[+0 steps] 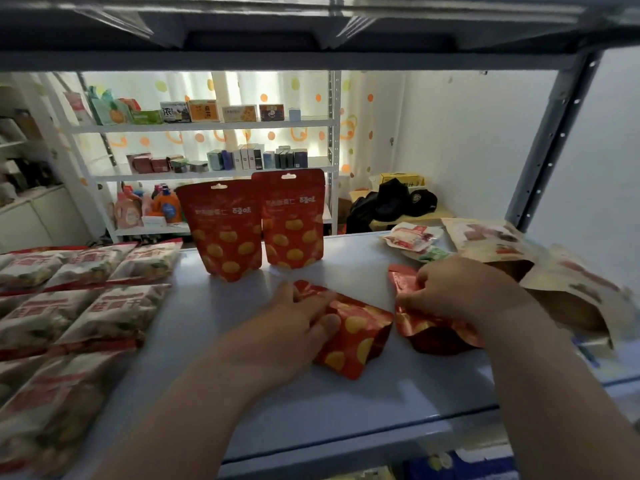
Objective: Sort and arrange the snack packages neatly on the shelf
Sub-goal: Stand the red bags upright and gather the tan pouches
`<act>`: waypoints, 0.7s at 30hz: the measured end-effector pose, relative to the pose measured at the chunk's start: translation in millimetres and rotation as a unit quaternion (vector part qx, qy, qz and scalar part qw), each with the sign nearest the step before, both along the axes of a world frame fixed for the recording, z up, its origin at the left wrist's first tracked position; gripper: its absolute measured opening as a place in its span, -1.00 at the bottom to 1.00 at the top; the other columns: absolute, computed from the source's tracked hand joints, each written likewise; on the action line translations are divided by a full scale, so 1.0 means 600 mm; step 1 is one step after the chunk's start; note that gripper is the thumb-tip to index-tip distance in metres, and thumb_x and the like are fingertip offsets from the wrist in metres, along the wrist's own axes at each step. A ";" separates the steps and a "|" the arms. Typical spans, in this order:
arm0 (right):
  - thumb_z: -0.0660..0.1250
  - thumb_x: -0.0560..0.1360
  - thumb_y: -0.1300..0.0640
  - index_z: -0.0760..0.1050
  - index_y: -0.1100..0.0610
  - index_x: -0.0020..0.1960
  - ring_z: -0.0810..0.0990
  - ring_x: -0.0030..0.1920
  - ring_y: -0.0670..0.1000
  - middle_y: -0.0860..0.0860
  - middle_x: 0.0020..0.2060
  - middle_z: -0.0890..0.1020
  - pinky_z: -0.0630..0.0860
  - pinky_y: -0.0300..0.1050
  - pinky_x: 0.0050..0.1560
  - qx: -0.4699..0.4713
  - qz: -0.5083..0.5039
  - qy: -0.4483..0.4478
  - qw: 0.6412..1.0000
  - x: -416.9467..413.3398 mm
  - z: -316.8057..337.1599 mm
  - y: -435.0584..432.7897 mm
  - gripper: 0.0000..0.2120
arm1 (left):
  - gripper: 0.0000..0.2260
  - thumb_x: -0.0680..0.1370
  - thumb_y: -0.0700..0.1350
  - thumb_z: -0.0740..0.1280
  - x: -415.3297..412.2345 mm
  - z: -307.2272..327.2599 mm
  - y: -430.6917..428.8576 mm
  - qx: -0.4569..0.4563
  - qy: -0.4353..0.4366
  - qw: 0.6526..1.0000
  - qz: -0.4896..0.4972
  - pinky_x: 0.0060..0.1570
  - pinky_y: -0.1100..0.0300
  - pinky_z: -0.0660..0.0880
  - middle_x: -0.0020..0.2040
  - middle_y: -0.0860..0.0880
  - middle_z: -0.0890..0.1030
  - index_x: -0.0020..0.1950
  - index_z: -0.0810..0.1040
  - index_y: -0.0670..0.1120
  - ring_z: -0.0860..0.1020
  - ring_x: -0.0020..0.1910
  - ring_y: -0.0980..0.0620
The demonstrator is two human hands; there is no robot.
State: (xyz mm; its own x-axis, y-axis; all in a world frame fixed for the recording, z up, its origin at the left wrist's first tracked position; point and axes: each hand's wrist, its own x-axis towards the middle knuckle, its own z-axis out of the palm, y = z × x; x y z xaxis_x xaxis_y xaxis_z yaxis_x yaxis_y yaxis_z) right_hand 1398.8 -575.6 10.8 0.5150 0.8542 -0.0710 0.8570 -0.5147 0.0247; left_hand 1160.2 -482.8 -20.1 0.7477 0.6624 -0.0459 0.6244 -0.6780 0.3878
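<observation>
Two red pouches with yellow dots stand upright side by side at the back of the shelf, the left pouch (pixel 225 230) and the right pouch (pixel 293 220). My left hand (pixel 294 327) grips a third red pouch (pixel 356 337) lying flat on the shelf (pixel 363 403). My right hand (pixel 460 289) grips a fourth red pouch (pixel 415 323), crumpled and lying just right of the third. Both hands partly hide the pouches they hold.
Several white-and-red snack bags (pixel 79 299) lie in rows on the left of the shelf. Brown paper pouches (pixel 512 251) and small white packets (pixel 412 237) lie at the right. A grey upright post (pixel 554 140) stands at the right, and the upper shelf board (pixel 311 29) hangs low overhead.
</observation>
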 end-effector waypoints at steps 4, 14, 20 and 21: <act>0.11 0.44 -0.46 0.58 -0.09 0.20 0.50 0.12 0.11 0.07 0.11 0.58 0.49 0.03 0.11 0.075 0.020 0.006 0.997 -0.029 -0.027 0.000 -0.40 | -0.56 0.57 0.33 -0.04 0.003 -0.007 -0.013 0.021 -0.003 1.000 0.014 0.29 0.03 0.33 0.25 0.06 0.23 0.43 0.21 0.34 0.31 0.30 -0.02; 0.15 0.35 -0.21 0.36 -0.16 0.42 0.44 0.20 0.10 0.07 0.34 0.36 0.41 -0.05 0.10 0.208 -0.002 0.228 0.951 -0.106 -0.070 0.004 -0.37 | -0.67 0.59 0.08 0.19 -0.085 -0.032 -0.024 0.286 0.053 0.955 -0.058 0.17 -0.10 0.36 0.43 -0.04 0.29 0.34 0.31 0.07 0.26 0.36 -0.22; 0.26 0.24 -0.28 0.27 -0.02 0.49 0.46 0.18 0.05 0.06 0.33 0.44 0.45 -0.08 0.05 0.239 -0.041 0.267 0.933 -0.131 -0.073 0.020 -0.14 | -0.74 0.51 -0.05 0.29 -0.095 -0.050 -0.032 0.320 -0.020 0.945 -0.062 -0.05 -0.21 0.49 0.29 -0.25 0.50 0.10 0.53 -0.17 0.46 0.19 -0.40; 0.25 0.23 -0.29 0.25 -0.02 0.51 0.47 0.22 0.06 0.06 0.35 0.44 0.45 -0.06 0.09 0.248 -0.050 0.280 0.926 -0.134 -0.076 0.019 -0.12 | -0.66 0.53 0.02 0.17 -0.092 -0.049 -0.035 0.266 -0.048 0.963 -0.018 0.04 -0.21 0.47 0.33 -0.21 0.46 0.20 0.50 -0.13 0.43 0.24 -0.34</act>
